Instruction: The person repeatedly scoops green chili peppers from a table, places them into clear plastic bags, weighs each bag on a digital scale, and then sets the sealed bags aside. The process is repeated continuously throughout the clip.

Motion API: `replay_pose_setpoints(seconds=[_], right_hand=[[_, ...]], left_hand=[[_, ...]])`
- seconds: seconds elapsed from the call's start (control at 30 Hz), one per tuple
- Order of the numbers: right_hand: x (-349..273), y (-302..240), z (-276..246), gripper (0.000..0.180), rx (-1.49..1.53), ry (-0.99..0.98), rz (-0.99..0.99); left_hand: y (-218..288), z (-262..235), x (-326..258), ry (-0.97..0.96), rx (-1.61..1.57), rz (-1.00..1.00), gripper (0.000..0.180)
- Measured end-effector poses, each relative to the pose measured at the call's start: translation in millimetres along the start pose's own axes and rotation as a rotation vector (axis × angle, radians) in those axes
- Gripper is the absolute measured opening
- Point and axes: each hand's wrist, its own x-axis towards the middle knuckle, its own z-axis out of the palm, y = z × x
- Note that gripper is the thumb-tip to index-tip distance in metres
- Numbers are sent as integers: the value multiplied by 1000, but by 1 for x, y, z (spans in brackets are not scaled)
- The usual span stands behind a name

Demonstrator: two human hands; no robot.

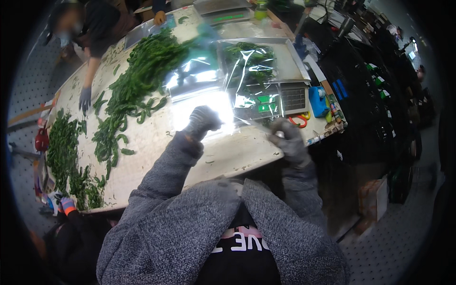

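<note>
A clear plastic bag stretches out in front of me, its film shiny with reflections. My left hand, in a grey glove, is closed at its near left edge. My right hand, gloved too and slightly blurred, pinches at its near right side, where a thin, blurred strip of film runs between the hands. Green peppers show through the film over a metal scale tray; whether they lie inside the bag I cannot tell. Below the tray is the scale's panel with a lit green display.
Heaped green peppers cover the table's left side, with another pile farther left. Glossy clear film lies beside the tray. Red-handled scissors and a blue container stand at right. Co-workers' gloved hands reach in from the left.
</note>
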Motion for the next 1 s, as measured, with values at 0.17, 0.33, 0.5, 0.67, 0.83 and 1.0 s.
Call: replay_pose_setpoints(seconds=[0.17,0.33,0.5,0.67,0.83,1.0], right_hand=[[-170,65,-154,11,685,1131,-30],[-391,174,-218,51,1650,1323,201],[-189,135,-88,25,891,1156,733],[-50,150,-33,54,-467,590,221],[30,106,-16,26,-939,245,-312],[116,33,-72,17,-121,587,-242]], left_hand=[[-18,-18,-17,-20,-470,-149,18],[-34,-14,-4,292,405,-39,58],[-3,-12,7,119,784,381,61],[-14,-6,20,185,714,594,26],[-18,-12,24,247,569,604,22],[41,-61,67,561,-344,370,13]])
